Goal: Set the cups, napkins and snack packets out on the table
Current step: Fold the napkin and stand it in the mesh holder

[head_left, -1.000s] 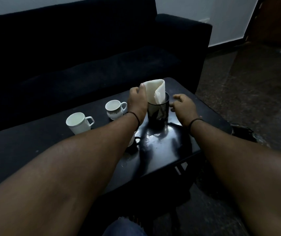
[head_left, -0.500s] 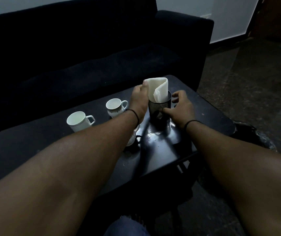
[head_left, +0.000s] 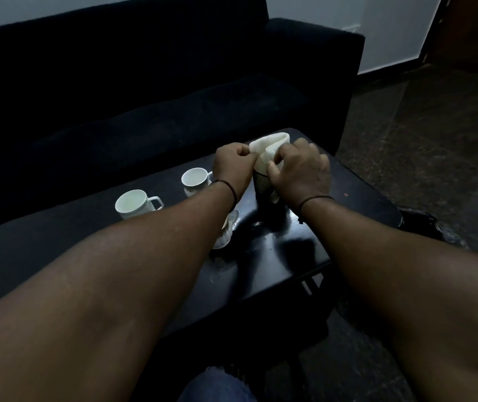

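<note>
Head view of a low, glossy black table [head_left: 304, 256] standing in front of a dark sofa [head_left: 145, 97] in a dim room. Both forearms reach forward over the table to a dark mesh holder [head_left: 262, 185] standing upright toward the table's far right part. A folded white napkin bundle [head_left: 269, 146] stands in the holder and rises above its rim. The left hand [head_left: 233, 169], fingers curled, pinches the bundle's left edge near the top; the right hand [head_left: 301, 172], fingers likewise curled, grips the bundle's right side, with the thumb lying at the holder's rim. The two hands thus hold the napkins between them, and the right hand hides most of the holder's right wall. A dark band circles each wrist. Left of the holder, three white cups rest on the tabletop: a small patterned cup [head_left: 194, 181] just beside the left hand, upright with its handle to the right; a plain larger cup [head_left: 133, 204] farther left and nearer the camera, apart from the first; and a third cup [head_left: 226, 236] largely hidden under the left forearm, so its attitude cannot be told. Pale reflections lie on the wet-looking surface near the holder's base. A denim-clad knee [head_left: 217, 384] appears at the bottom edge.
</note>
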